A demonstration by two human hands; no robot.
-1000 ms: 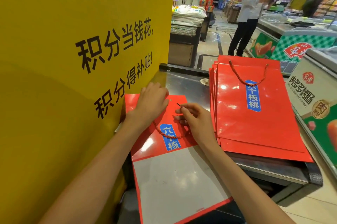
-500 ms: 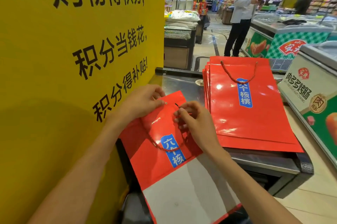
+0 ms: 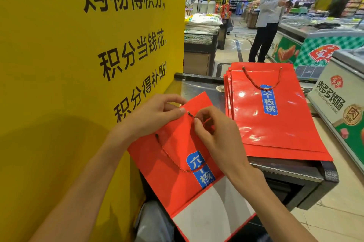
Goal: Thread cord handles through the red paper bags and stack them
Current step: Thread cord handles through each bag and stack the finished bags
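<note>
A flat red paper bag (image 3: pixel 173 155) with a blue label is lifted and tilted over the counter edge. My left hand (image 3: pixel 153 113) grips its top edge, thumb on the red face. My right hand (image 3: pixel 214 133) pinches the free end of a red cord handle (image 3: pixel 177 165), its dark metal tip (image 3: pixel 190 114) pointing at the bag's top near my left thumb. The cord's other end enters a hole at the left of the bag and the loop sags across the label. A stack of finished red bags (image 3: pixel 275 123) with a cord handle on top lies on the counter to the right.
A tall yellow sign board (image 3: pixel 78 64) stands close on the left. The steel counter (image 3: pixel 199 90) ends in a dark edge at the right front. Freezer chests (image 3: pixel 334 92) line the right side. A person (image 3: pixel 269 15) stands in the aisle behind.
The bag has come up off the counter and tilted further left. My left hand shifted from pressing flat on it to gripping its top edge. The cord tip now sits close to my left thumb.
</note>
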